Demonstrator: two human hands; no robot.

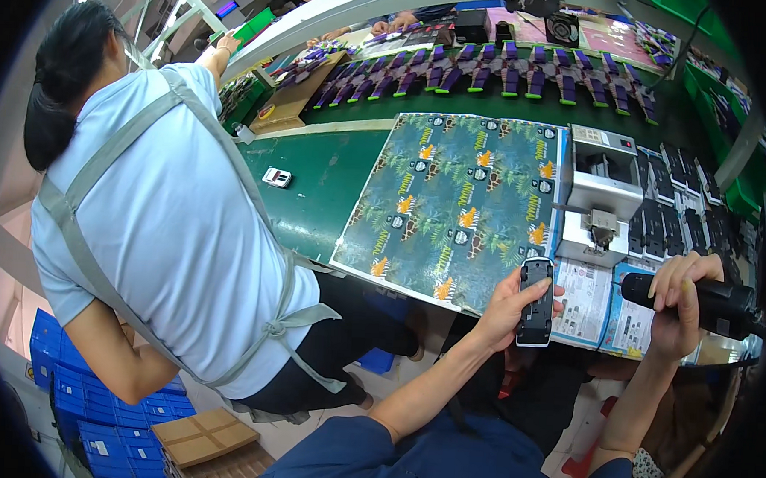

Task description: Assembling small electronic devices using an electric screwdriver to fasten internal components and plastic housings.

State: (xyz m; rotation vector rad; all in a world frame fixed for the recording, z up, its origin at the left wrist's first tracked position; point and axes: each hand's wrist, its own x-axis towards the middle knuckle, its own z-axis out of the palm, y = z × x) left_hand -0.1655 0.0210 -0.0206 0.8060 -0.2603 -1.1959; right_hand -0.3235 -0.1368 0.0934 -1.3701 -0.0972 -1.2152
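While hands [501, 312] [677, 307] are apart, left thumb [535, 290] over casing [534, 322], right grasping driver [724, 307]

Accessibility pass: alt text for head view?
Wearer's left hand holds a black, white-edged part, right hand a black cylindrical tool, at a green bench with a jungle-print sheet. A co-worker in light blue stands left; purple parts lie beyond.

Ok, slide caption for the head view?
Left grip on a black oblong part, right grip on a black power tool, at a green bench.
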